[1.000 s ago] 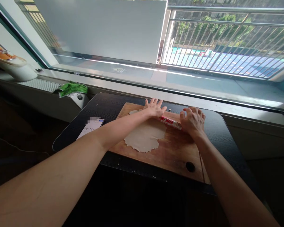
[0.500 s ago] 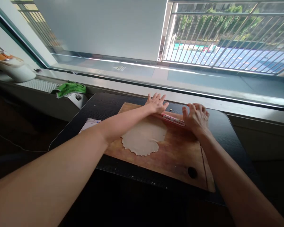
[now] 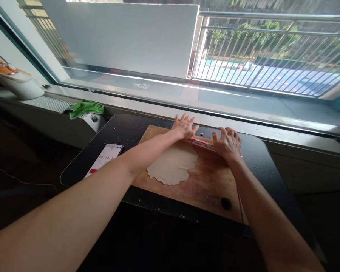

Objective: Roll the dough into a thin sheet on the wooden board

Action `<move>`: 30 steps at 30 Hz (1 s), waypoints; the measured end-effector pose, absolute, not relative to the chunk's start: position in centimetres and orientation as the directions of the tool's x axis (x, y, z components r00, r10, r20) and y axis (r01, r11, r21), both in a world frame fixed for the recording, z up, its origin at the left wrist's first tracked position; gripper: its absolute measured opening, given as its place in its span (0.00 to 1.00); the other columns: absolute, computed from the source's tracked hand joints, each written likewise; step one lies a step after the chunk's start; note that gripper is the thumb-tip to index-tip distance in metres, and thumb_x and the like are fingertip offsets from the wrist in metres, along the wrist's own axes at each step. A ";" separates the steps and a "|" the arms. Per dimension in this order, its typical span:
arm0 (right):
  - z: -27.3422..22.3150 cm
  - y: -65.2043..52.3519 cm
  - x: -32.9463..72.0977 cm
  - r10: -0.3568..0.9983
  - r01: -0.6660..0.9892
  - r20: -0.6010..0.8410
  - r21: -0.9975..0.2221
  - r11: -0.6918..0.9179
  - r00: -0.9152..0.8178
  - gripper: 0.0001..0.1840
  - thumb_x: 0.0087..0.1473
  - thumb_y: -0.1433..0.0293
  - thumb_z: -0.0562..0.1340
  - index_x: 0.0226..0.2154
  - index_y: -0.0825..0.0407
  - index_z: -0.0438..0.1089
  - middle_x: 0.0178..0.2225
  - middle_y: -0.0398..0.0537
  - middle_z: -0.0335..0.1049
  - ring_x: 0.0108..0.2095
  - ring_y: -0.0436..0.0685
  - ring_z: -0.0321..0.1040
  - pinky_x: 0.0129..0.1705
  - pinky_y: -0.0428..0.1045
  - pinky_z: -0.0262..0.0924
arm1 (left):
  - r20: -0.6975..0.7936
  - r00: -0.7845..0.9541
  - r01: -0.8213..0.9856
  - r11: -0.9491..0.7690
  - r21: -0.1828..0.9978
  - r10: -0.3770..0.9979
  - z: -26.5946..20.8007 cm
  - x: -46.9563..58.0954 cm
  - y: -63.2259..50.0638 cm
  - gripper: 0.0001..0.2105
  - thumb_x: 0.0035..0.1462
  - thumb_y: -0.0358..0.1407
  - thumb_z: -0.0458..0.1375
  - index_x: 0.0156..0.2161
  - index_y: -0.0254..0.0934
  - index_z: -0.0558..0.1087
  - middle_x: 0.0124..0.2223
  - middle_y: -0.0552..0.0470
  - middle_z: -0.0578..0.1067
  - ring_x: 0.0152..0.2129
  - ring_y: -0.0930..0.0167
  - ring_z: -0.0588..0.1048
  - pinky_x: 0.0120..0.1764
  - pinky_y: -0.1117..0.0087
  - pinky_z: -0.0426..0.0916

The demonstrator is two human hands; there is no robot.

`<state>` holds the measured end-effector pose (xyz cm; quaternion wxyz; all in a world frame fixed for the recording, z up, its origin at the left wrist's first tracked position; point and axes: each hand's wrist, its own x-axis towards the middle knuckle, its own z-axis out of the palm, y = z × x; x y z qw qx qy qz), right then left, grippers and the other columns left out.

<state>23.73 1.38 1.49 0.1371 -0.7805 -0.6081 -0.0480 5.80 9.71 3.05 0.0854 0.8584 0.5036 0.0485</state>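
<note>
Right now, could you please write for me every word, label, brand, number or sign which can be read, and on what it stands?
"00:14:0…": on the screen of the phone; the last part is not clear.
Small text near the top of that screen: too small to read.
Print on the red-and-white roller between the hands: too blurred to read.
Pale mark at the window: not legible.
</note>
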 end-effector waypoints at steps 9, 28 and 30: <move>-0.2 -10.5 20.2 0.971 0.997 0.228 -0.054 -0.057 0.068 0.29 0.66 0.56 0.47 0.62 0.52 0.64 0.65 0.55 0.62 0.68 0.65 0.49 0.66 0.63 0.45 | 0.081 0.512 0.778 -0.502 0.377 0.855 1.7 -0.4 -1.7 0.28 0.69 0.43 0.41 0.69 0.33 0.58 0.72 0.44 0.56 0.70 0.60 0.50 0.69 0.48 0.40; 4.4 -10.1 23.5 0.951 0.940 0.035 -0.171 -0.297 0.307 0.22 0.58 0.63 0.57 0.50 0.53 0.74 0.44 0.59 0.75 0.42 0.65 0.75 0.39 0.54 0.65 | -0.007 0.091 0.722 -0.061 0.690 0.996 7.6 -4.9 1.5 0.18 0.66 0.42 0.60 0.56 0.35 0.70 0.55 0.45 0.73 0.47 0.62 0.75 0.48 0.55 0.74; 3.9 -10.1 24.1 0.953 0.933 0.011 -0.208 -0.294 0.303 0.25 0.58 0.58 0.57 0.54 0.50 0.72 0.38 0.56 0.77 0.38 0.64 0.76 0.36 0.53 0.65 | 0.014 0.100 0.685 -0.079 0.724 0.995 7.5 -5.3 0.1 0.18 0.66 0.41 0.60 0.57 0.35 0.70 0.56 0.45 0.72 0.48 0.61 0.75 0.48 0.55 0.74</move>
